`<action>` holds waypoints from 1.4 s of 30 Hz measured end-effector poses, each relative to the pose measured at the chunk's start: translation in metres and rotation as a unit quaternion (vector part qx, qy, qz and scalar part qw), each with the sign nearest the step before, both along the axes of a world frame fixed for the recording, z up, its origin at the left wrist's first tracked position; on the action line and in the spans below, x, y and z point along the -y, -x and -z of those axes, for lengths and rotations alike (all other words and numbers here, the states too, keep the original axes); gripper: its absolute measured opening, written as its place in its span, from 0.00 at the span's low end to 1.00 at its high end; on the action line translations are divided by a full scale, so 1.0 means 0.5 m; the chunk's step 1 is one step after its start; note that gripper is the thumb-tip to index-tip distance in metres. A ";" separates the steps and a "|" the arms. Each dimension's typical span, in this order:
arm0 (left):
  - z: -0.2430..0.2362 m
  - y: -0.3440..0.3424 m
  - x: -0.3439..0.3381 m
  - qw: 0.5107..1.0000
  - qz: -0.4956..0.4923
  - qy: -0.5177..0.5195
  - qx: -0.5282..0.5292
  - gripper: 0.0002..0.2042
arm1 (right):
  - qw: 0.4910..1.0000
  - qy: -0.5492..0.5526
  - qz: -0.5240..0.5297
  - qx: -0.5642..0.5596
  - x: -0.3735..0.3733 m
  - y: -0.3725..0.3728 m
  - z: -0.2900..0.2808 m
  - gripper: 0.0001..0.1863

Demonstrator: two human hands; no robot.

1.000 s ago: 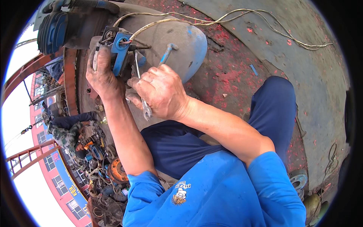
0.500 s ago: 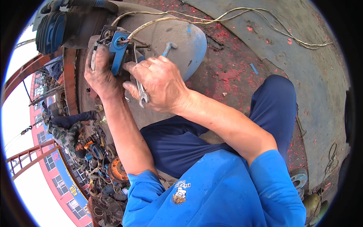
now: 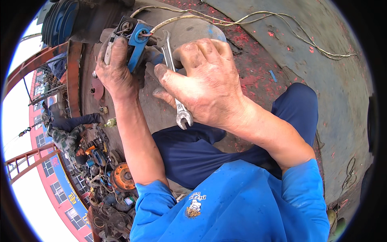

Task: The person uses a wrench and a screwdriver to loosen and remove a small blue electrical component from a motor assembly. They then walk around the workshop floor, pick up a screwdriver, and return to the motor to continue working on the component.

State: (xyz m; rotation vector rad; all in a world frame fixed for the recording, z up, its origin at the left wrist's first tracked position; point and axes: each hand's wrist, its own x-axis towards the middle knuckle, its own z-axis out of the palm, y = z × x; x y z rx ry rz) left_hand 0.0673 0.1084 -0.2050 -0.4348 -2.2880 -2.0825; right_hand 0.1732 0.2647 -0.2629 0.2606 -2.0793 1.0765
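Right hand [image 3: 205,82] clamped around steel double-ended open spanner [image 3: 176,86], upper end near blue metal terminal box [image 3: 136,44]. Left hand [image 3: 117,68] gripping that box.

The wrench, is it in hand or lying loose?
In hand: the right hand is wrapped around the wrench.

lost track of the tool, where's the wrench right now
In the head view the wrench is upper centre, held in the right hand, its top end at the blue part that the left hand steadies.
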 end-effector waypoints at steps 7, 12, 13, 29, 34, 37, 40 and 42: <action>0.004 -0.004 0.019 0.999 -0.036 0.011 -0.007 0.19 | 0.986 -0.049 -0.138 0.080 0.027 0.051 0.045 0.13; -0.038 -0.002 0.003 0.997 -0.067 0.028 -0.020 0.26 | 0.996 0.031 -0.085 0.017 0.040 0.158 0.043 0.10; -0.038 -0.009 0.008 0.996 -0.072 0.043 -0.016 0.27 | 0.993 0.066 -0.090 0.043 0.051 0.156 0.039 0.08; -0.033 -0.002 0.024 0.992 -0.071 0.093 -0.047 0.26 | 0.911 0.236 -0.288 0.174 0.033 0.211 0.025 0.07; -0.031 0.000 0.016 0.994 -0.078 0.069 -0.031 0.25 | 0.938 0.236 -0.213 0.139 0.062 0.208 0.045 0.08; -0.025 -0.005 0.014 0.997 -0.069 0.025 -0.013 0.24 | 0.930 0.227 -0.256 0.135 0.046 0.213 0.042 0.07; 0.000 0.006 0.025 0.998 -0.063 0.011 -0.015 0.24 | 0.930 0.209 -0.278 0.119 0.035 0.225 0.064 0.09; 0.002 0.006 0.013 0.998 -0.065 0.014 -0.019 0.25 | 0.935 0.224 -0.255 0.104 0.037 0.222 0.070 0.09</action>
